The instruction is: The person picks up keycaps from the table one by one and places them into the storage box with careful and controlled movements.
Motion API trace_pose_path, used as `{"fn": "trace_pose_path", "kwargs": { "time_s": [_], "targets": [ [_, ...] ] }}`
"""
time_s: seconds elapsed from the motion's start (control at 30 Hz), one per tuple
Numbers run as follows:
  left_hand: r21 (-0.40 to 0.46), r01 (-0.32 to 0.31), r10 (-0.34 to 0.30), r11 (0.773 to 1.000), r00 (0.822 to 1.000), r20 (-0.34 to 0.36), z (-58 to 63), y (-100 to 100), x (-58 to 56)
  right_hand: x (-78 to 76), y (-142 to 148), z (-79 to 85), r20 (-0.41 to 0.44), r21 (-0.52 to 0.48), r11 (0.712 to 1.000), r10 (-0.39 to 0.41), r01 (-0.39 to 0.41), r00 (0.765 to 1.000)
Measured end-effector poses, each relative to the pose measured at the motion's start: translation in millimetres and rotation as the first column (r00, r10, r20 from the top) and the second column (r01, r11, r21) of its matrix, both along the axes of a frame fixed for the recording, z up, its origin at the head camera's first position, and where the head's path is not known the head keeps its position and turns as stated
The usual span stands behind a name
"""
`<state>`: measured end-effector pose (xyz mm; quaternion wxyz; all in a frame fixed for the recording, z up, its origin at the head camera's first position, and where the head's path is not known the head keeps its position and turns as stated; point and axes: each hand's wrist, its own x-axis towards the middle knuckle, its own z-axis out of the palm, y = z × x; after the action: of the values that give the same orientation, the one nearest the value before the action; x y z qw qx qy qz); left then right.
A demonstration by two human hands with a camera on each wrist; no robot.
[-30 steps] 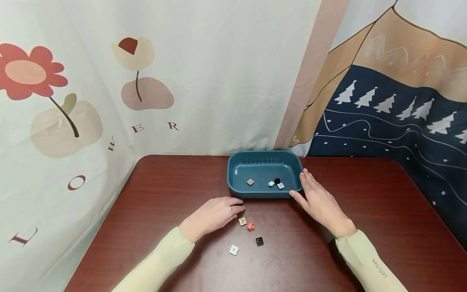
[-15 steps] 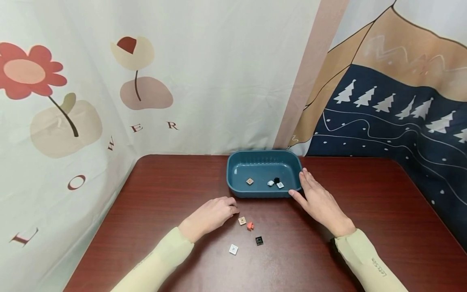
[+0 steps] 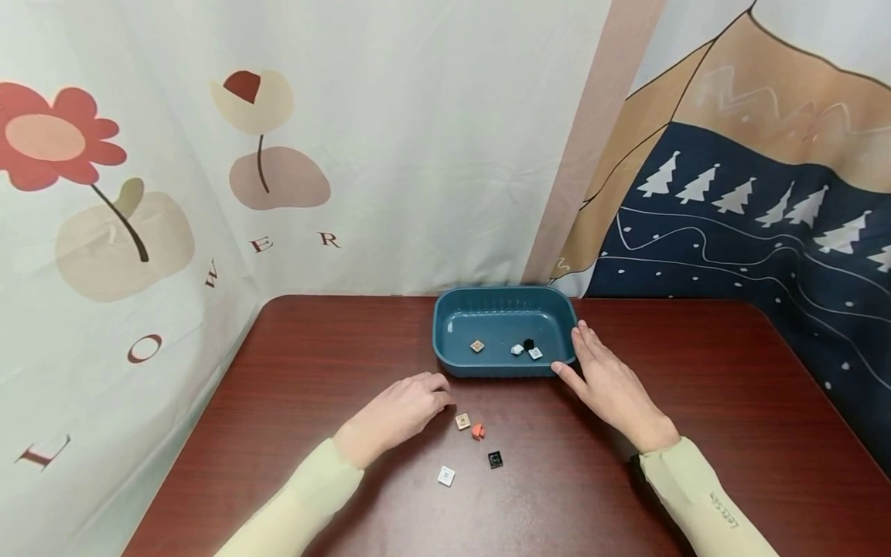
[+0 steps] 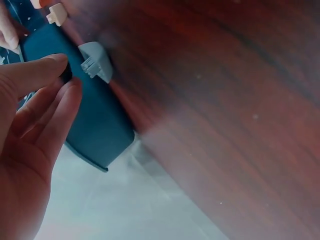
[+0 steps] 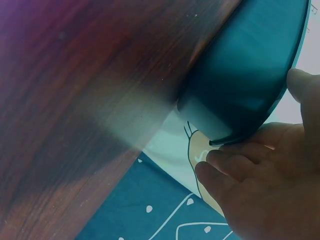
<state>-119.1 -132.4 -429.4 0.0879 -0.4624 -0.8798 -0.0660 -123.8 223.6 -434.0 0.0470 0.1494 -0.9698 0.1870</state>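
Observation:
My left hand (image 3: pixel 407 406) is low over the table in front of the blue tray (image 3: pixel 448 370). In the left wrist view its thumb and fingertips pinch a small black keycap (image 4: pixel 66 74), mostly covered by the fingers. Beside that hand lie a beige keycap (image 3: pixel 462 422) and an orange keycap (image 3: pixel 478 432). Closer to me are a black keycap (image 3: pixel 495 460) and a white keycap (image 3: pixel 446 476). Straight fingers of my right hand (image 3: pixel 619 391) rest along the tray's right end, with the thumb at its front rim.
Inside the tray sit a tan keycap (image 3: pixel 476 346), a black piece (image 3: pixel 529 344) and two whitish pieces, including a white keycap (image 3: pixel 535 353). The tray stands at the back edge of the reddish-brown table (image 3: pixel 327 340), before a printed curtain (image 3: pixel 418 155).
My left hand's fingers have curled in and drawn back slightly to the left, away from the tray. The right hand stays at the tray, and the keycaps on the table keep their places.

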Motion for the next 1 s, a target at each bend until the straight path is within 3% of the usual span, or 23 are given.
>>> {"fn": "trace_pose_path", "kwargs": {
  "time_s": [0.3,0.57,0.8,1.0],
  "targets": [
    [0.133,0.036,-0.029,0.991,0.998,-0.055,9.5,3,0.5,0.3,0,-0.5,0.000,0.001,1.000,-0.001,0.001,1.000],
    [0.274,0.083,-0.048,0.958,0.990,-0.131,23.2,11,-7.6,1.0,0,-0.1,0.002,-0.004,1.000,-0.003,0.003,1.000],
    [0.356,0.028,0.003,0.934,0.996,-0.087,29.0,18,-18.9,1.0,0,0.0,0.003,-0.011,1.000,-0.004,0.004,1.000],
    [0.412,-0.065,0.074,0.909,0.997,-0.005,29.2,28,-27.2,0.9,0,0.1,0.006,-0.015,1.000,-0.007,0.007,1.000]
  ]
}}
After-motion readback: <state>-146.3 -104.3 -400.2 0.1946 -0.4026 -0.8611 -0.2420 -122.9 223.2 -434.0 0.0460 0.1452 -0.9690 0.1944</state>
